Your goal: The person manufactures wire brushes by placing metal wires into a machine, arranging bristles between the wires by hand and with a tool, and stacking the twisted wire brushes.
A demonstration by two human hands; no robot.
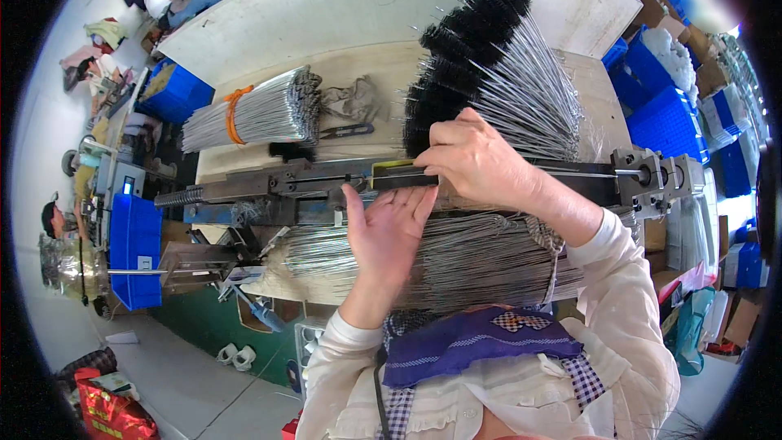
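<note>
The right hand [476, 159] curls knuckles-up, fingertips pinching something hidden at the dark metal rail [326, 175] of the machine. The left hand [389, 232] lies flat, palm up, fingers together, just below. Black bristly twisted-wire brushes [468, 41] fan behind; bare steel wires [472, 257] bundle beneath.

Counts at the wire-brush bench

Two hands are working at one long metal jig [489, 175]: the left hand [389, 228] and the right hand [472, 159]. Three wire lots are lying about: one orange-tied bundle [252, 114], one loose heap [481, 261] and one fan of black-bristled brushes [481, 49]. One pair of pliers [346, 130] is resting behind, and one blue bin [134, 248] is standing at left.
</note>
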